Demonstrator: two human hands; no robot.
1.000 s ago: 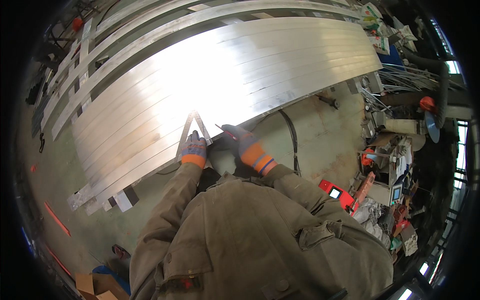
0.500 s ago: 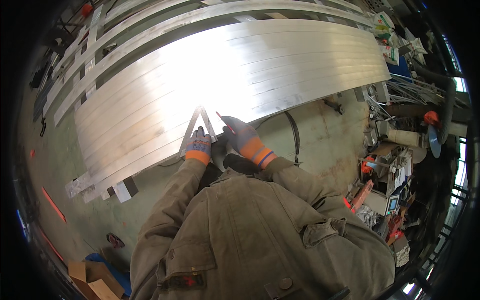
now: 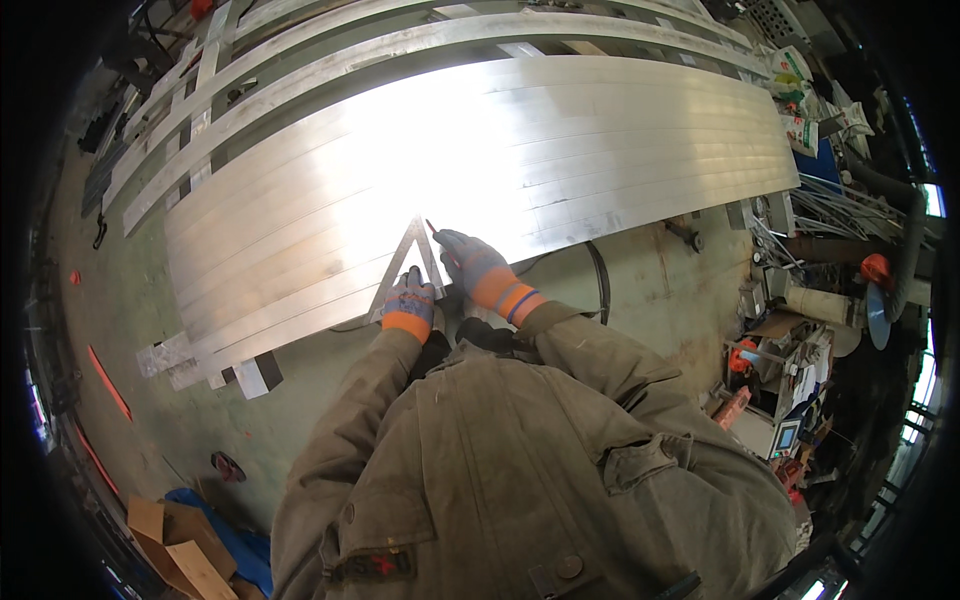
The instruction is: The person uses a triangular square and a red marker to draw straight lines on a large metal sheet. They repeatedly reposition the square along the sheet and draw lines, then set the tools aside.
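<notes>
A row of flat silvery metal bars (image 3: 610,150) lies side by side in front of me, with a bright glare across its middle. On its near edge rests a metal triangular square (image 3: 398,262), its point facing away from me. My left hand (image 3: 408,302), in a grey and orange glove, is closed over the base of the square. In my right hand (image 3: 482,274), gloved alike, is a thin red pencil (image 3: 432,228). Its tip is beside the point of the square, on the right; glare hides any line there.
Long metal rails (image 3: 330,85) run beyond the bars. Short metal offcuts (image 3: 258,376) sit by the left near corner. An open cardboard box (image 3: 180,545) stands on the floor at lower left. A cluttered cart (image 3: 785,385) and a stack of thin rods (image 3: 830,205) are at the right.
My right hand has brought the pencil tip leftward, closer to the point of the square. My left hand stays on the square. The whole view has shifted slightly.
</notes>
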